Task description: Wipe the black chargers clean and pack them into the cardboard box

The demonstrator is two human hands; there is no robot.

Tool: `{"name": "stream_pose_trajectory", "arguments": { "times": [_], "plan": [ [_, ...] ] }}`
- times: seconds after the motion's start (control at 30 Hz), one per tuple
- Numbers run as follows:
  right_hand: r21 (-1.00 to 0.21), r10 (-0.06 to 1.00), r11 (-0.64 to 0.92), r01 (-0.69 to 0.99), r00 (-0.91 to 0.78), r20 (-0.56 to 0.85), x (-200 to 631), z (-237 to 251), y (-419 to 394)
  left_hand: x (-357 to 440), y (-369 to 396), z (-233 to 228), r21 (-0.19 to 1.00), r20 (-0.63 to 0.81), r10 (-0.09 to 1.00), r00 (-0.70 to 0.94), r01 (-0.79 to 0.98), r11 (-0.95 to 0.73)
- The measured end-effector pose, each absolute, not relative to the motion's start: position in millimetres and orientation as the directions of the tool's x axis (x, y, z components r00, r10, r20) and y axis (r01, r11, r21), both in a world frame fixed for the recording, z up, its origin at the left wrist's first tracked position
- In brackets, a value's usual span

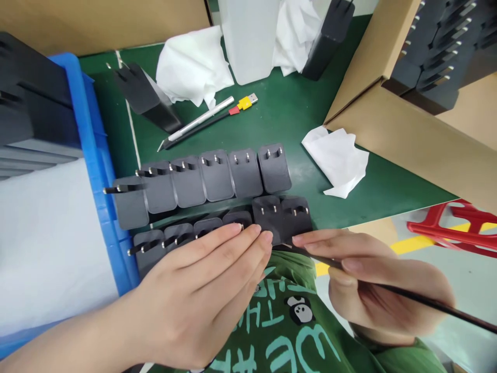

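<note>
My left hand [205, 290] lies with straight fingers over the front row of black plug adapters, its fingertips against the adapter [267, 220] near the row's right end. The adapter's lower part is hidden. My right hand [376, 285] pinches a thin dark stick-like tool [419, 295], whose tip reaches the front of the rightmost adapter [295, 215]. I cannot make out the tip. Behind, a second row of black plug adapters [186, 181] stands with metal pins up.
A blue crate [89, 134] stands left and a cardboard box [404, 140] of adapters right. On the green table [279, 119] lie a craft knife [202, 119], a USB cable end [243, 103] and white wipes [341, 158]. A white container [250, 41] and loose adapters stand behind.
</note>
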State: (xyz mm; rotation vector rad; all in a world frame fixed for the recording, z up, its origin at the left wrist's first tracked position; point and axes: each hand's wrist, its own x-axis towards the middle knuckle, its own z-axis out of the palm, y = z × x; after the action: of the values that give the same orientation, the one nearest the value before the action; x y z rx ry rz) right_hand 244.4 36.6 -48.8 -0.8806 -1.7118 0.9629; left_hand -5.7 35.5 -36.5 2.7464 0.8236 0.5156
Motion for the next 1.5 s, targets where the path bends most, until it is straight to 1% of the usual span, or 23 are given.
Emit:
{"name": "stream_pose_trajectory", "arguments": {
  "times": [0.1, 0.3, 0.47, 0.7, 1.07, 1.2, 1.4, 1.5],
  "plan": [
    [-0.901, 0.900, 0.400, 0.168, -0.256, 0.352, 244.9, -48.4, 34.1, -6.4, 36.0, -36.5, 0.312, 0.251, 0.560, 0.789, 0.482, -0.819],
    [-0.902, 0.892, 0.406, 0.146, -0.279, 0.356, 245.6, -49.2, 33.7, -7.0, 36.5, -36.1, 0.314, 0.255, 0.553, 0.793, 0.473, -0.823],
    [-0.894, 0.887, 0.418, 0.160, -0.287, 0.363, 246.6, -48.3, 36.2, -6.4, 37.3, -35.8, 0.307, 0.254, 0.539, 0.803, 0.462, -0.832],
    [-0.892, 0.893, 0.419, 0.169, -0.253, 0.372, 244.5, -50.6, 34.2, -5.5, 37.7, -34.8, 0.343, 0.237, 0.563, 0.792, 0.473, -0.811],
    [-0.897, 0.878, 0.434, 0.088, -0.263, 0.399, 245.6, -53.4, 33.7, -5.0, 36.8, -35.2, 0.356, 0.238, 0.570, 0.787, 0.475, -0.805],
    [-0.892, 0.872, 0.436, 0.121, -0.302, 0.385, 247.4, -51.9, 34.3, -5.2, 36.6, -34.7, 0.355, 0.238, 0.563, 0.792, 0.468, -0.809],
    [-0.888, 0.876, 0.437, 0.143, -0.294, 0.383, 241.8, -52.1, 32.7, -6.6, 37.6, -35.3, 0.352, 0.241, 0.563, 0.791, 0.469, -0.810],
    [-0.887, 0.890, 0.435, 0.155, -0.223, 0.398, 250.6, -57.4, 27.6, -4.2, 37.5, -34.1, 0.337, 0.236, 0.560, 0.794, 0.473, -0.814]
  ]
}}
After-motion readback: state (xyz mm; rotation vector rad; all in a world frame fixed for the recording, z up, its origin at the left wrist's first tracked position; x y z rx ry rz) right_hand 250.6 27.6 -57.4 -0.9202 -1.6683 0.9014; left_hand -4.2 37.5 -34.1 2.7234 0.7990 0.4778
